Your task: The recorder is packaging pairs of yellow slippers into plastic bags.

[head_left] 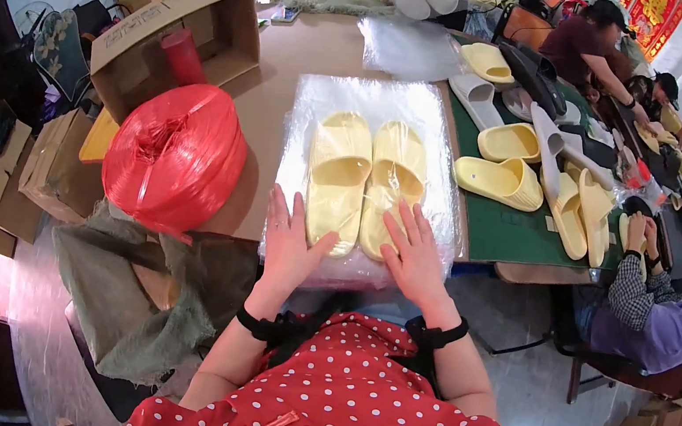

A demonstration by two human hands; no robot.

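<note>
Pale-yellow slippers (pixel 334 203), paired side by side under clear plastic film (pixel 445 163), lie directly before me at the table's (pixel 273 109) near edge, heels toward me, presumably for easy reach. My left hand (pixel 290 242) is open, fingers spread beside the left slipper's heel; my right hand (pixel 419 263), equally wide and empty, rests over the right heel. Such flat contact would steady the slick film. Red twine (pixel 206 165) sits apart, leftward.

A workshop: many slippers (pixel 345 144), cardboard boxes (pixel 54 168), distant people (pixel 571 43) apparently working.
</note>
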